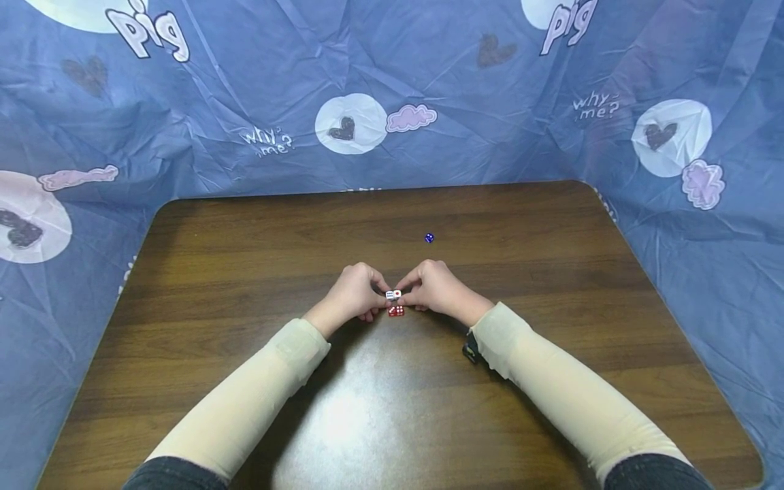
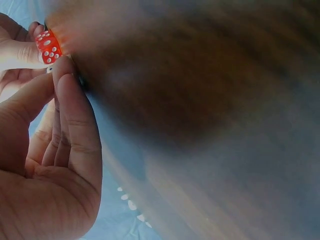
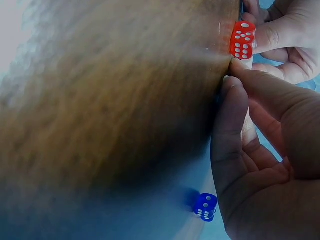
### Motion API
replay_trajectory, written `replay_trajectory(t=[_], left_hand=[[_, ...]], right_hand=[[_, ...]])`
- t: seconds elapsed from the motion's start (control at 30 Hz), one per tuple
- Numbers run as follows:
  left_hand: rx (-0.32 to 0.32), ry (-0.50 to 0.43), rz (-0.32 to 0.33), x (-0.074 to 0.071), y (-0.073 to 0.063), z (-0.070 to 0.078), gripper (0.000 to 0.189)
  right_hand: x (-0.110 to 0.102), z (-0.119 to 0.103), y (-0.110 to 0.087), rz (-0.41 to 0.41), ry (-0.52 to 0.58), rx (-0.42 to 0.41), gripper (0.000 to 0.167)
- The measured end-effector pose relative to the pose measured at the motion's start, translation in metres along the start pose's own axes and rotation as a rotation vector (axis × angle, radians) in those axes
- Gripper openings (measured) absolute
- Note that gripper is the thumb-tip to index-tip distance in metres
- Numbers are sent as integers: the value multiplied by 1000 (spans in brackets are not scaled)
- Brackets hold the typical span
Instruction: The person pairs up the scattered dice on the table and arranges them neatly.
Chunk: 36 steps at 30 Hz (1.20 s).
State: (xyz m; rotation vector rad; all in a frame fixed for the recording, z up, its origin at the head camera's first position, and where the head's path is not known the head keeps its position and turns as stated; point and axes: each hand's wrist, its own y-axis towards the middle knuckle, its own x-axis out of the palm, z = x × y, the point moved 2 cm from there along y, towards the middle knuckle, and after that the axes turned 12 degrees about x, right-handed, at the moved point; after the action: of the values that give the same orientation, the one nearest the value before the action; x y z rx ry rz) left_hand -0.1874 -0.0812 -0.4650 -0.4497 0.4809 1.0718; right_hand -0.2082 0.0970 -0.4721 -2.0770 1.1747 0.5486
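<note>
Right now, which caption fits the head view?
Left hand and right hand hold white dice near red dice; blue die beyond.

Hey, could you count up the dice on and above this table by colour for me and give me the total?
White dice: 2
Red dice: 2
Blue die: 1
Total: 5

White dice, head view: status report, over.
Left hand and right hand pinch white dice, one from each side. Red dice just nearer the wearer. Blue die apart, beyond the hands; no obstruction seen.
</note>
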Motion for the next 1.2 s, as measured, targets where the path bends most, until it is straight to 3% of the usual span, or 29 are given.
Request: replay_trajectory(t=[0.37, 0.9, 1.2], left_hand=[[-1, -16, -1, -1, -1, -1, 10], [-28, -46, 10, -13, -3, -6, 19], [23, -41, -8, -28, 15, 0, 31]], right_hand=[[-1, 0, -1, 5, 19, 1, 15], [-1, 4, -1, 14, 61, 32, 19], [0, 5, -1, 0, 85, 36, 18]])
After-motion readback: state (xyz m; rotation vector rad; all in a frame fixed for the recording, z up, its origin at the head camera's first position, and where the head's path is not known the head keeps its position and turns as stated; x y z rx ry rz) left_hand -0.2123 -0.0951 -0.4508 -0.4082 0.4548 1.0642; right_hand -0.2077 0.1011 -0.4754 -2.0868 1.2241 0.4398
